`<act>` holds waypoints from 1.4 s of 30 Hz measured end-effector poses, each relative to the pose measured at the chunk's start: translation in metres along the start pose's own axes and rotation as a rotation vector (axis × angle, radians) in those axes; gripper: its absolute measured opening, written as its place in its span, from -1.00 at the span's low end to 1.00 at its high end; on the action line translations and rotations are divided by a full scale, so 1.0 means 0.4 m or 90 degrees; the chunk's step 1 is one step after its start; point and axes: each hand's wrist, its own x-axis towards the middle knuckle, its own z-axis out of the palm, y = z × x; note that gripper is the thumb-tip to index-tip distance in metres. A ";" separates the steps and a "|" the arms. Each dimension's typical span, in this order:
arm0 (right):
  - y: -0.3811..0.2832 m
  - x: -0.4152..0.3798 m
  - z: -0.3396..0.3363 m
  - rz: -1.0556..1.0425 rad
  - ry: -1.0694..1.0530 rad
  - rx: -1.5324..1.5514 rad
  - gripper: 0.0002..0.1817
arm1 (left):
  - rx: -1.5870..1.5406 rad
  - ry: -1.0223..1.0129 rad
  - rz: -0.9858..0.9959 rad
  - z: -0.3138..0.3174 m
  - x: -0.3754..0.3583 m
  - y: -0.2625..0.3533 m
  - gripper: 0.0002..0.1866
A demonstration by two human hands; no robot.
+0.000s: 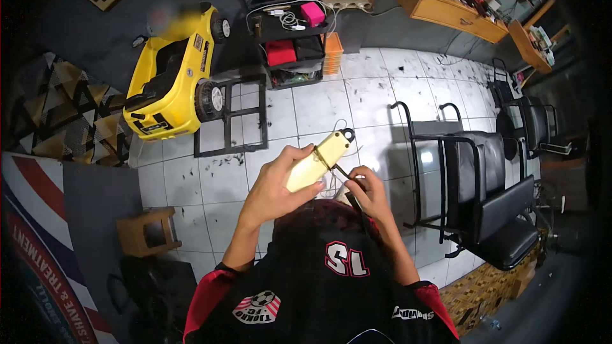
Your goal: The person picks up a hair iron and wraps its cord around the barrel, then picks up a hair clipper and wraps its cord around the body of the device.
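Observation:
A pale yellow hair clipper body (319, 162) is held at chest height, its black hanging loop pointing up and right. My left hand (274, 181) wraps round its lower left side, thumb and fingers on opposite edges. On the right, my right hand (368, 194) has its fingers pinched on a thin dark tool (342, 170), whose tip meets the clipper's right edge. A thin cord loops near the clipper's end and below it.
Black barber chairs (488, 185) stand at the right. A yellow toy car (169, 76) and black metal frame are at the upper left. Beyond are a black shelf cart (290, 28) and wooden counter (440, 16). A wooden stool (148, 230) sits at the left.

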 end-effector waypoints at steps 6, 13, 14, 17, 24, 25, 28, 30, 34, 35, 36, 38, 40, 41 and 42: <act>-0.016 0.008 -0.040 -0.152 0.101 -0.246 -0.83 | -0.109 0.063 -0.037 0.004 0.009 -0.020 -0.40; -0.027 -0.004 -0.056 -0.114 0.151 -0.305 -0.89 | -0.180 0.089 -0.086 -0.021 0.002 -0.014 -0.37; -0.038 -0.006 -0.057 -0.112 0.113 -0.342 -0.91 | -0.202 0.096 -0.094 -0.023 0.005 -0.014 -0.36; -0.102 -0.016 -0.059 -0.133 -0.026 -0.389 -0.95 | -0.092 0.151 -0.072 -0.028 0.010 -0.035 -0.36; -0.358 -0.003 -0.069 -0.197 -0.289 -0.271 -0.89 | 0.137 0.048 -0.084 -0.019 -0.015 -0.034 -0.39; -0.389 0.007 -0.062 -0.191 -0.292 -0.256 -0.88 | 0.154 0.017 -0.083 -0.012 -0.022 -0.037 -0.39; -0.401 0.036 -0.039 -0.237 -0.222 -0.234 -0.88 | 0.210 -0.028 -0.026 0.011 -0.043 -0.055 -0.40; -0.412 0.044 -0.024 -0.220 -0.158 -0.235 -0.90 | 0.200 -0.067 -0.037 0.014 -0.059 -0.042 -0.40; -0.403 0.074 0.019 -0.241 -0.002 -0.361 -0.84 | 0.282 -0.187 0.031 0.018 -0.065 -0.022 -0.47; -0.392 0.086 0.028 -0.242 0.034 -0.392 -0.81 | 0.275 -0.213 0.078 0.017 -0.071 -0.036 -0.52; -0.382 0.095 0.031 -0.233 0.024 -0.387 -0.81 | 0.275 -0.237 0.089 0.016 -0.076 -0.036 -0.53; -0.363 0.109 0.036 -0.213 0.003 -0.378 -0.81 | 0.273 -0.284 0.113 0.016 -0.087 -0.027 -0.57; -0.348 0.114 0.048 -0.157 -0.004 -0.401 -0.78 | 0.286 -0.317 0.110 0.010 -0.097 -0.014 -0.57; -0.333 0.118 0.052 -0.134 -0.007 -0.405 -0.77 | 0.280 -0.315 0.122 0.007 -0.101 -0.012 -0.56; -0.318 0.123 0.058 -0.111 -0.010 -0.409 -0.76 | 0.275 -0.313 0.133 0.001 -0.106 -0.011 -0.55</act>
